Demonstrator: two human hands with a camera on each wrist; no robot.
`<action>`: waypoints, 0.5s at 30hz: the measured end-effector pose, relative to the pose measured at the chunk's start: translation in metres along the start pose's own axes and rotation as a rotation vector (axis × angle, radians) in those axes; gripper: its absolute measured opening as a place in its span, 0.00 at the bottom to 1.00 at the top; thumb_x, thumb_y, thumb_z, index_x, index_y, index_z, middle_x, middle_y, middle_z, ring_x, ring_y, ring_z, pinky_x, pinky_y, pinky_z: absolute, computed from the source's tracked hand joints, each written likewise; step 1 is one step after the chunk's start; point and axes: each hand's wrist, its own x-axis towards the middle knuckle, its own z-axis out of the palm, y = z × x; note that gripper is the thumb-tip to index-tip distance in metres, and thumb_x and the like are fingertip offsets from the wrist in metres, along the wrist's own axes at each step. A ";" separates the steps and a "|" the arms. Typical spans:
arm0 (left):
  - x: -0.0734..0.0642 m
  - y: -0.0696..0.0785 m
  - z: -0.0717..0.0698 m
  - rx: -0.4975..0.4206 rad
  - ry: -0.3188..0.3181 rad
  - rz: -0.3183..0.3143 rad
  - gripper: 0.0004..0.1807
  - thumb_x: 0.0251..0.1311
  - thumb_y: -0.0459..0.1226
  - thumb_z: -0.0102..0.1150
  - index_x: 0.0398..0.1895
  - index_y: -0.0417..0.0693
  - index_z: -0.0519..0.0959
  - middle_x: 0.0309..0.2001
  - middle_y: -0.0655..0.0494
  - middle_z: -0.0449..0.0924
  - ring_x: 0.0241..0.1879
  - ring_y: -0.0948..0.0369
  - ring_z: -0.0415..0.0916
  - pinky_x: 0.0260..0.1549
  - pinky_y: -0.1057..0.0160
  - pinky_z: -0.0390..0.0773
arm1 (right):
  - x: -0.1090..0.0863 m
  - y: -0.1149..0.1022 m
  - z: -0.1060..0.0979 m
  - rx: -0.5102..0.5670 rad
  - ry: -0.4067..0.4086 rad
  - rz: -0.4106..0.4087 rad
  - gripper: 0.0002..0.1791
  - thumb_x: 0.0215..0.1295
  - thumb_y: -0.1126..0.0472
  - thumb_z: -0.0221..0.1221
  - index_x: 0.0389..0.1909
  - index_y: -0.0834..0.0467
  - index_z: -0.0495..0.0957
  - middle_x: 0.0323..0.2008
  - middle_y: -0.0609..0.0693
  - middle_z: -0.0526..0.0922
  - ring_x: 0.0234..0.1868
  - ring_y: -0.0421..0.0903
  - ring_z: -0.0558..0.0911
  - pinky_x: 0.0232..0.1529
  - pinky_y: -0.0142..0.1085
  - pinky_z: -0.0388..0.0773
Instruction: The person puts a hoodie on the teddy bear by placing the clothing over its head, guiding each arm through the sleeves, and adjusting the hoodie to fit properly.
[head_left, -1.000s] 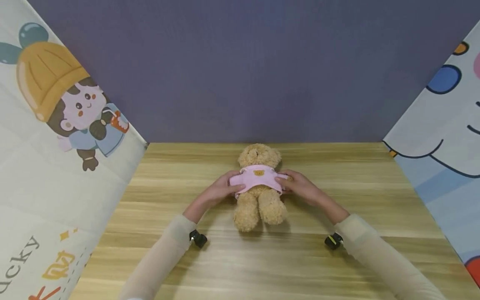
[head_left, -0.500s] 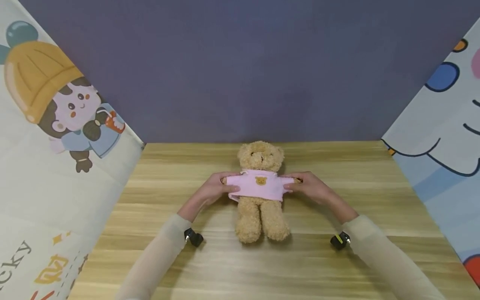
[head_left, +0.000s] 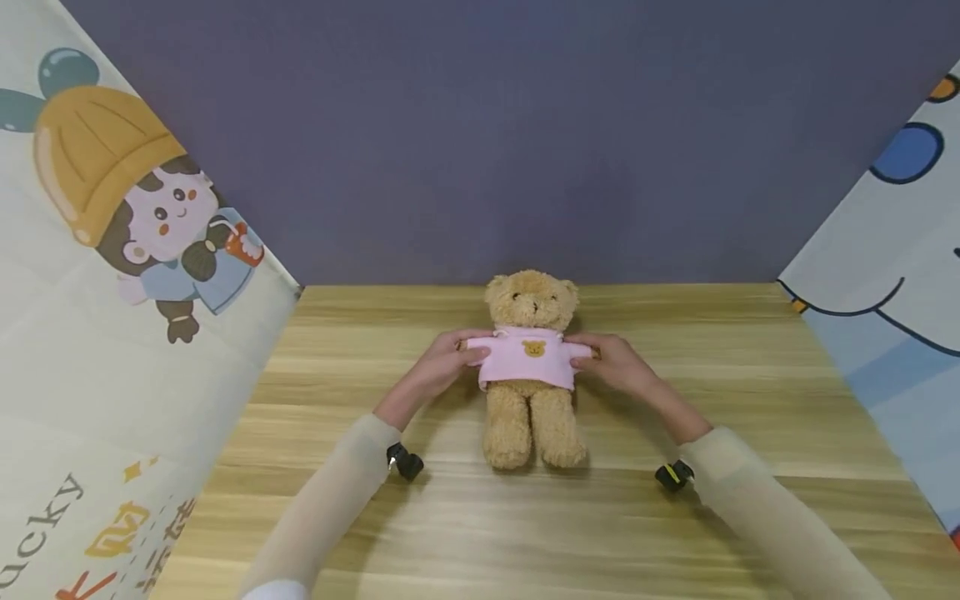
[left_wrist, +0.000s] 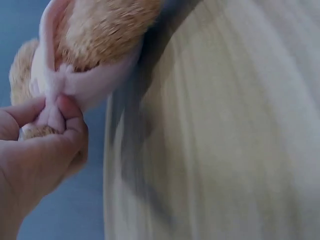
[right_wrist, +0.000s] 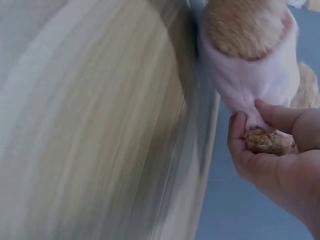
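A tan teddy bear point(head_left: 531, 417) in a pink shirt point(head_left: 517, 362) faces me in the head view, head toward the back wall, legs toward me. A small bear-face patch point(head_left: 534, 349) marks the shirt's chest. My left hand point(head_left: 444, 363) pinches the sleeved arm on the left; the left wrist view shows thumb and fingertip squeezing the pink sleeve point(left_wrist: 52, 112). On the other side my right hand point(head_left: 617, 364) pinches the opposite sleeve, and a furry paw point(right_wrist: 267, 141) pokes out beside its palm in the right wrist view.
The bear is over a wood-grain table point(head_left: 487, 533). A dark blue-grey wall point(head_left: 525, 142) rises behind the table's back edge. Cartoon-printed white panels flank it, one at left point(head_left: 67, 358) and one at right point(head_left: 900, 350).
The bear, first tipped back with its head foreshortened, now shows its face and legs more fully. Both hands have kept hold of its arms and shifted with it.
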 end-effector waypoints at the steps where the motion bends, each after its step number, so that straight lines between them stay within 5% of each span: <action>1: 0.002 0.001 0.001 0.017 0.020 0.003 0.24 0.69 0.25 0.55 0.68 0.32 0.71 0.59 0.37 0.76 0.44 0.59 0.80 0.55 0.50 0.77 | 0.003 -0.001 0.002 -0.015 0.016 -0.005 0.24 0.71 0.63 0.62 0.66 0.65 0.75 0.58 0.67 0.80 0.49 0.59 0.83 0.49 0.47 0.82; 3: 0.006 0.000 0.003 0.066 0.066 0.011 0.23 0.70 0.26 0.55 0.68 0.32 0.71 0.58 0.37 0.76 0.42 0.60 0.79 0.55 0.51 0.78 | 0.009 0.000 0.006 -0.038 0.045 -0.006 0.25 0.72 0.62 0.61 0.67 0.64 0.74 0.63 0.66 0.77 0.56 0.61 0.81 0.57 0.52 0.78; 9: 0.014 0.003 0.013 0.376 0.124 0.093 0.24 0.72 0.40 0.59 0.63 0.32 0.75 0.55 0.40 0.80 0.45 0.60 0.79 0.53 0.56 0.80 | 0.021 0.000 0.011 0.031 0.063 0.027 0.24 0.78 0.58 0.54 0.68 0.68 0.71 0.62 0.68 0.77 0.55 0.62 0.81 0.55 0.52 0.79; 13: 0.018 0.009 0.022 0.545 0.125 0.129 0.29 0.70 0.53 0.59 0.55 0.35 0.79 0.44 0.40 0.82 0.36 0.53 0.81 0.40 0.54 0.83 | 0.025 -0.008 0.009 0.093 0.006 0.055 0.28 0.82 0.48 0.45 0.63 0.69 0.74 0.51 0.66 0.81 0.49 0.58 0.82 0.48 0.47 0.81; 15: 0.020 0.011 0.026 0.649 0.139 0.125 0.34 0.67 0.58 0.60 0.57 0.36 0.79 0.48 0.37 0.80 0.38 0.47 0.81 0.39 0.49 0.83 | 0.027 -0.011 0.009 0.068 -0.022 0.065 0.30 0.79 0.43 0.48 0.60 0.68 0.75 0.47 0.63 0.81 0.46 0.56 0.81 0.46 0.47 0.80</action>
